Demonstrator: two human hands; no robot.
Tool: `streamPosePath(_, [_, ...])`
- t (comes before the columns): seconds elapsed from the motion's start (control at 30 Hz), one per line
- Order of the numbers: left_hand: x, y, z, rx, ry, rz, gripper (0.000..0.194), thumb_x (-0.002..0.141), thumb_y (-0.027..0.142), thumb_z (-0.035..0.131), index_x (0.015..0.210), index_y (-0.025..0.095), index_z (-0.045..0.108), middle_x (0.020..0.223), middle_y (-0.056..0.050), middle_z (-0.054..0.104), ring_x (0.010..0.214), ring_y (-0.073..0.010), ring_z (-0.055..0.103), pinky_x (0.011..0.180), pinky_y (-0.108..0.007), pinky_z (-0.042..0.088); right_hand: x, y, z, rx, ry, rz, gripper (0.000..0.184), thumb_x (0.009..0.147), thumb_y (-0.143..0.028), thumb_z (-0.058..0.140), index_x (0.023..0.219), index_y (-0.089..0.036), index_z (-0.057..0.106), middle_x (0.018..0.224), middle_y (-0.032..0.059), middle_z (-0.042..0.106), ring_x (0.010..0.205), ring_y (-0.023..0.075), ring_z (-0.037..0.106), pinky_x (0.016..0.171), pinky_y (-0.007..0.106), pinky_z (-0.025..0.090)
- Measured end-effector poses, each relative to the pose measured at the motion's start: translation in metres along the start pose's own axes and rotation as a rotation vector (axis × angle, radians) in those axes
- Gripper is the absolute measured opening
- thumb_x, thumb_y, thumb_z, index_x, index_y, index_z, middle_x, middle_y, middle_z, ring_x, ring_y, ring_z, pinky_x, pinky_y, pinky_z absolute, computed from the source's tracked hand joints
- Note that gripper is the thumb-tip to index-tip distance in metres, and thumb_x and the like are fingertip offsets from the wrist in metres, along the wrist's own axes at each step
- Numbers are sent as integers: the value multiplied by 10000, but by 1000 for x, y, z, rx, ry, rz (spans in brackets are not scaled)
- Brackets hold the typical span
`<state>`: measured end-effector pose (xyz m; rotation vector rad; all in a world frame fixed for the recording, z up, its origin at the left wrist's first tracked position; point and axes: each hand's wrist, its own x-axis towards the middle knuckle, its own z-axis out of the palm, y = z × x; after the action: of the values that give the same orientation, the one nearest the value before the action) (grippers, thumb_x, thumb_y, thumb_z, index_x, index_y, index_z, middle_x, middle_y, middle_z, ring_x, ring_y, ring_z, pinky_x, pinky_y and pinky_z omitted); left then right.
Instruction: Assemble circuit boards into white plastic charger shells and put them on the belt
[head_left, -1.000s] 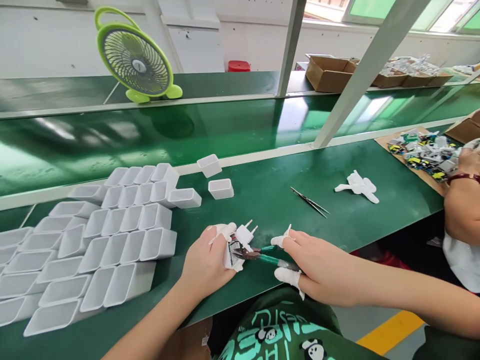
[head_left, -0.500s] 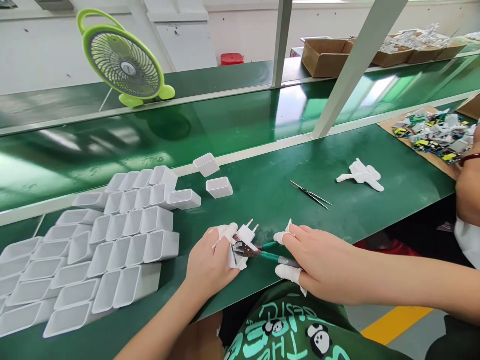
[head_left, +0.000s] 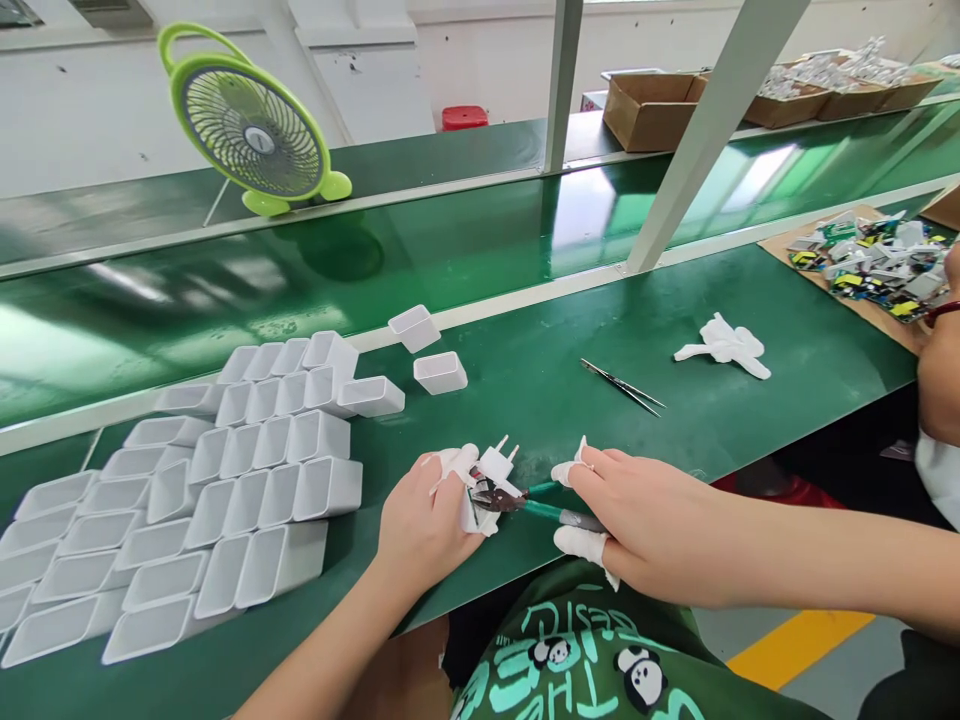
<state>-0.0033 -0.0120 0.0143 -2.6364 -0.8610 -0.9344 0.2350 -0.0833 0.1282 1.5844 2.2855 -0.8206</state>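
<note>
My left hand [head_left: 427,515], with white covers on some fingertips, is closed round a small white plug adapter [head_left: 496,468] with two pins pointing up. Part of the adapter's inside shows, but my fingers hide much of it. In my right hand [head_left: 637,515] is a pair of pliers [head_left: 551,510] with green handles; white covers sit on its thumb and finger. The dark jaws reach into the adapter beside my left thumb. Whether they grip a part there I cannot tell. Tweezers [head_left: 621,387] lie on the green bench beyond my right hand.
Rows of white plastic cases [head_left: 277,490] stand on the left, with two loose cases [head_left: 440,373] behind my hands. White finger covers [head_left: 724,346] lie to the right. Circuit parts [head_left: 881,262] fill cardboard near a co-worker's arm [head_left: 941,370]. A green fan [head_left: 255,135] stands behind the bench.
The camera view has shifted, so the surroundings sit differently in the picture. My hands keep their hold on the adapter and the pliers, with the jaws staying at the adapter.
</note>
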Motion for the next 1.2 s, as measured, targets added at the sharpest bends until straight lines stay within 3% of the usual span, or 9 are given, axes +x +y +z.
streamPosePath(0.27, [-2,0,0,7,4,23,320,833,251,632,1121,137,552,793,-103,607,710,-273,614,577,-334,523,0,-2,-3,-16,11,-9,314,1039,-397,431,1149,-149,589,1097,180,683,929,347,693,722,450,558])
streamPosePath(0.47, [-3,1,1,57,-7,70,219,821,247,643,997,143,566,750,-106,598,700,-279,588,563,-332,505,2,-5,-5,-31,-10,-8,259,1027,-351,441,1086,-150,594,1021,152,676,868,324,692,670,388,505])
streamPosePath(0.63, [5,5,-3,97,-25,119,54,806,178,597,824,178,546,650,-67,530,635,-251,541,526,-309,444,8,-5,-16,-3,-111,50,188,955,-252,511,1067,-139,611,995,125,682,801,283,688,595,322,407])
streamPosePath(0.8, [17,6,-16,111,-149,151,120,663,104,548,745,190,534,648,-69,546,580,-227,535,493,-307,418,12,-9,-24,5,-152,80,282,950,-340,508,1057,-119,648,916,130,709,775,290,711,532,305,329])
streamPosePath(0.97, [19,1,-24,75,-268,186,311,536,129,557,846,159,565,707,-77,606,627,-244,603,638,-381,558,17,-12,-18,-154,-98,41,229,919,-313,596,1025,-126,674,891,123,738,740,267,726,513,307,336])
streamPosePath(1.03, [17,-1,-25,55,-286,198,417,490,104,546,905,137,560,746,-91,625,644,-243,620,611,-358,566,20,-14,-16,-173,-92,24,209,922,-312,614,981,-125,687,863,128,742,721,257,724,508,302,345])
streamPosePath(1.2, [7,-5,-30,46,-279,185,407,544,42,512,938,146,518,736,-89,618,598,-228,614,463,-291,491,25,-16,-14,-167,-151,-66,220,944,-309,585,976,-126,703,896,128,750,723,252,719,479,313,303])
